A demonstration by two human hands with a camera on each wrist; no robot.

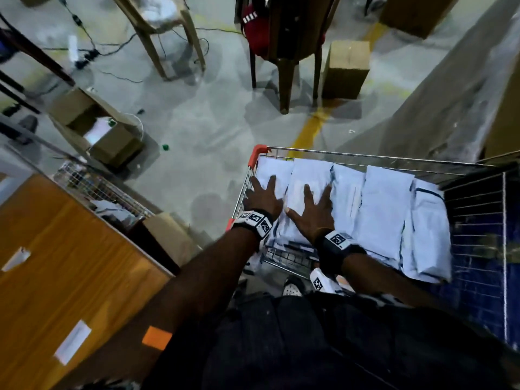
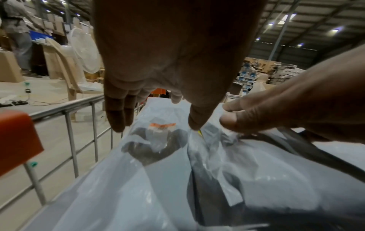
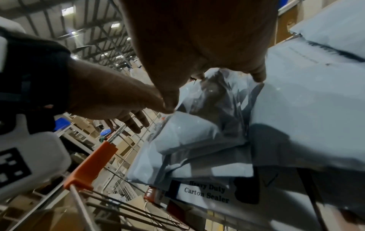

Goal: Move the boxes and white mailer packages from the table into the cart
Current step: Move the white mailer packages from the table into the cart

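Mailers (image 1: pixel 382 209) under flat hands (image 1: pixel 289 204)

The wire cart (image 1: pixel 365 156) with orange corner caps (image 1: pixel 258 153) stands on the grey concrete floor (image 1: pixel 197 114) and carries white mailer packages (image 1: pixel 385 204) laid side by side in a row across its top, edges overlapping. A printed box (image 3: pixel 205 193) lies under them at the cart's near end. At 9 o'clock from the cart is the wooden table (image 1: pixel 62 249), bearing two white labels (image 1: pixel 71 346) and an orange sticker (image 1: pixel 156 337). On the floor at 12 o'clock stands a closed cardboard box (image 1: pixel 346 70) beside a chair leg (image 1: pixel 284 88); at 10 o'clock sits an open carton (image 1: pixel 95 128). A yellow painted line (image 1: pixel 312 128) crosses the floor.
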